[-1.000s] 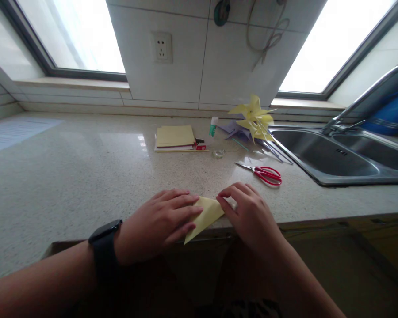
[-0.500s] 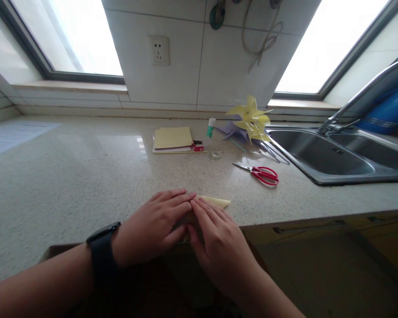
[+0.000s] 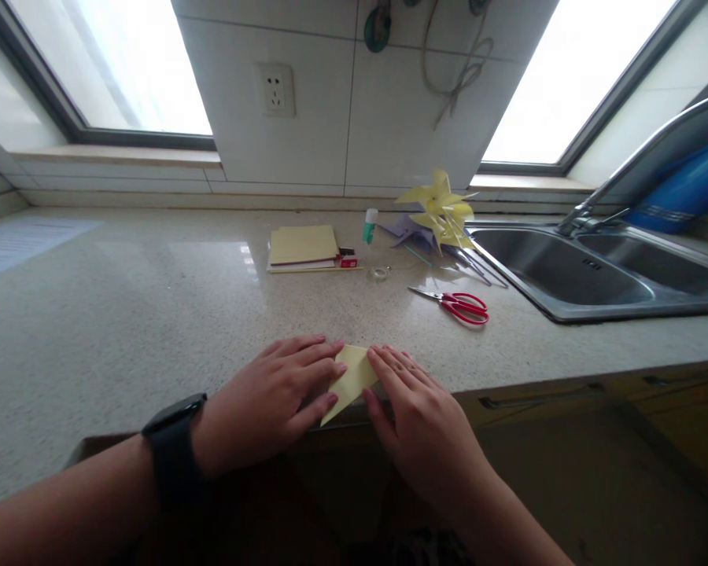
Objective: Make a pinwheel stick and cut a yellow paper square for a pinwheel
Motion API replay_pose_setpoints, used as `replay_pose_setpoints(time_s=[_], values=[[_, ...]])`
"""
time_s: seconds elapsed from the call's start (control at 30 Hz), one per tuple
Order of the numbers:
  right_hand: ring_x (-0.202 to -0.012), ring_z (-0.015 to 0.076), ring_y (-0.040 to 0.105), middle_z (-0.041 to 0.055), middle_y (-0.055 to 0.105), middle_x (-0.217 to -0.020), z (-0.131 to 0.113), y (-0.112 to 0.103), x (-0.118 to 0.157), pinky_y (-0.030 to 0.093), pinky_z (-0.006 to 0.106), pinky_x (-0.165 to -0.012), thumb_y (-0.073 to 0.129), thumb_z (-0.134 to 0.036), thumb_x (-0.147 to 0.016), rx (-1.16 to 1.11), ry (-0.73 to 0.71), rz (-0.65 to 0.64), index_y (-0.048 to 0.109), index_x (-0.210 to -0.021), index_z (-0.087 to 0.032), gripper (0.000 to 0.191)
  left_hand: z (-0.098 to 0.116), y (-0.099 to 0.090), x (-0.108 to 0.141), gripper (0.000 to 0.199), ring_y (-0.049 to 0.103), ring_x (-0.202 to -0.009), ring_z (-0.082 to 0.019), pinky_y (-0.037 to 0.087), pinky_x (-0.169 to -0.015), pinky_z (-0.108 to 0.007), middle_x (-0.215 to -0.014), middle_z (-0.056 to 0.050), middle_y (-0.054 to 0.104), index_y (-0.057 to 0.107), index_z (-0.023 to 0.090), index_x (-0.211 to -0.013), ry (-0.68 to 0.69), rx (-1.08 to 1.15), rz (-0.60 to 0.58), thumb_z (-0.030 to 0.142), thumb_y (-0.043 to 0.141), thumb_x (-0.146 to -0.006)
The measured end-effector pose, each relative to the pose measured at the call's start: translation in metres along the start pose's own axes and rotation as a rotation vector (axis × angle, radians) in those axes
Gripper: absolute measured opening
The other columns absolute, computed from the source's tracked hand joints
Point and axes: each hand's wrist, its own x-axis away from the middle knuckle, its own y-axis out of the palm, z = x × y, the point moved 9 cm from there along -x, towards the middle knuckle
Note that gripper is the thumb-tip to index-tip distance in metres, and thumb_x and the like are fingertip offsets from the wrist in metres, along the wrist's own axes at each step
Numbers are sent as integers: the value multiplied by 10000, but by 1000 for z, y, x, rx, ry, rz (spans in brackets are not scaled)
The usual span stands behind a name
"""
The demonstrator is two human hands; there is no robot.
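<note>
A folded piece of pale yellow paper (image 3: 352,380) lies at the counter's front edge, one pointed corner reaching past the edge toward me. My left hand (image 3: 277,393) presses on the paper's left side, fingertips and thumb on it. On the right side, my right hand (image 3: 418,409) has its fingers together over the paper, and its thumb touches the near side. The fingers cover the paper's right part. A dark watch is on my left wrist.
Red-handled scissors (image 3: 464,307) lie right of the paper. Behind are a yellow paper stack (image 3: 303,244), a small red box (image 3: 348,260), clear tape (image 3: 379,273), a glue stick (image 3: 370,226) and yellow pinwheels (image 3: 442,208). A sink (image 3: 566,267) is at right.
My right hand has slid right, away from my left hand. More of the folded yellow paper now shows between them. My left hand has hardly moved.
</note>
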Motion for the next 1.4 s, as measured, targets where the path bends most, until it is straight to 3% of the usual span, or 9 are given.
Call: replay_pose_setpoints(time_s=[0.43,0.67,0.83,1.0,1.2,1.4], values=[[-1357,244,516,139,569,-1428,23,-11,18,421,497,-1155,450,-240,-975,44,-3,32,561,-1382,-103,444,-6,-6,2,352,477,-1352,-249,344,-1137,-463,-1458,-48,553,596,253,-1270,35,26,-4,429,514,-977],[-1360,247,511,137,562,-1436,20,-9,18,418,484,-1160,428,-241,-973,99,9,26,550,-1393,-81,465,-7,-7,3,520,405,-1414,-275,337,-1148,-475,-1520,-74,487,472,240,-1426,101,-25,7,433,551,-949],[-1391,274,470,93,559,-1447,20,-11,18,411,509,-1163,445,-251,-963,136,33,25,553,-1396,-118,466,5,-9,3,394,450,-1390,-272,357,-1136,-459,-1469,-59,553,565,239,-1351,228,-46,-12,351,514,-976],[-1411,321,433,87,601,-1407,19,-15,15,407,562,-1151,471,-258,-953,139,35,53,593,-1348,-124,435,1,-13,-1,376,502,-1346,-281,391,-1104,-460,-1449,-67,573,608,244,-1301,175,-8,9,410,534,-972],[-1441,305,389,140,514,-1482,-2,-19,3,396,533,-1161,469,-220,-943,86,-46,98,576,-1354,-89,445,-4,-2,-2,453,428,-1409,-272,326,-1153,-475,-1540,-52,471,523,249,-1394,118,-37,-23,455,467,-995],[-1453,279,372,110,399,-1564,-29,3,-6,376,474,-1181,515,-312,-943,-18,-155,-62,451,-1479,-123,573,-12,2,-1,526,332,-1471,-246,305,-1179,-469,-1597,-30,378,339,274,-1529,96,-108,0,330,434,-1014]])
